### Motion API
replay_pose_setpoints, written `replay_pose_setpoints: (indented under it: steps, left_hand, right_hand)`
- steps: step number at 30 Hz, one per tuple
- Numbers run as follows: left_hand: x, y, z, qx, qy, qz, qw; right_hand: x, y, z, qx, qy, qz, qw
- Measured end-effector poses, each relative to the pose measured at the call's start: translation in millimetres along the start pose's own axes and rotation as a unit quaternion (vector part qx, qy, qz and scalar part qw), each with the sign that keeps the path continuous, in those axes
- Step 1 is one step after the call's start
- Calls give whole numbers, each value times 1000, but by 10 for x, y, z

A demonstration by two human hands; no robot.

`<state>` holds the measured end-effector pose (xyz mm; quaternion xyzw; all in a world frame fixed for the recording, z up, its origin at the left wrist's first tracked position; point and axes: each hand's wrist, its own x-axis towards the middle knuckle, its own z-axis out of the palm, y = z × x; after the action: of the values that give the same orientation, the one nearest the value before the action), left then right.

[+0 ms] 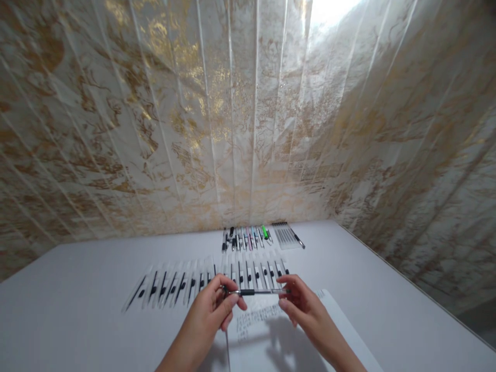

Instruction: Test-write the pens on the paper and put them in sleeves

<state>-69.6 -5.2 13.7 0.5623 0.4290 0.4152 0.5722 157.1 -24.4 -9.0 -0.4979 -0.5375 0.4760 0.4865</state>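
Observation:
A slim pen [248,292] with a black grip section and a thin, partly clear length lies level between my hands, above the paper. My left hand [211,307] pinches its left end between thumb and fingers, beside the black part. At the clear right end, my right hand [304,302] has its thumb and fingertips closed around the pen. Whether this end is a separate tube or part of the same pen, I cannot tell. Beneath both hands lies a white sheet of paper [256,346] with several lines of handwriting near its top.
Behind my hands runs a long row of clear pen parts with black pieces [182,284]. Farther back lies a group of assorted pens, among them a bright green marker [265,232]. Several thin clear black-tipped sticks [284,235] lie beside it. A patterned gold-and-white wall covering [217,129] borders the white table [77,310].

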Motion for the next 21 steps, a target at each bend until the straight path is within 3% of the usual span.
replay_pose_setpoints:
  steps: [6,9,13,15,18,21]
  left_hand:
    - [17,-1,-7,3,-6,0,1000]
    - [7,-39,13,-1,-13,-2,1000]
    - [-71,-197,106,-12,-39,-18,999]
    - [-130,-290,167,-20,-56,-30,998]
    - [-215,-382,202,-7,-61,-35,998]
    - [-292,-437,125,49,-29,-7,998]
  right_hand:
    - [5,22,-41,-61,-18,44,997]
    - [20,32,-47,-23,-7,47,999]
    - [-6,63,136,153,16,46,987]
    - [-39,110,289,201,-24,62,977]
    - [-74,187,455,183,-88,81,976]
    - [-75,191,446,156,-60,90,982]
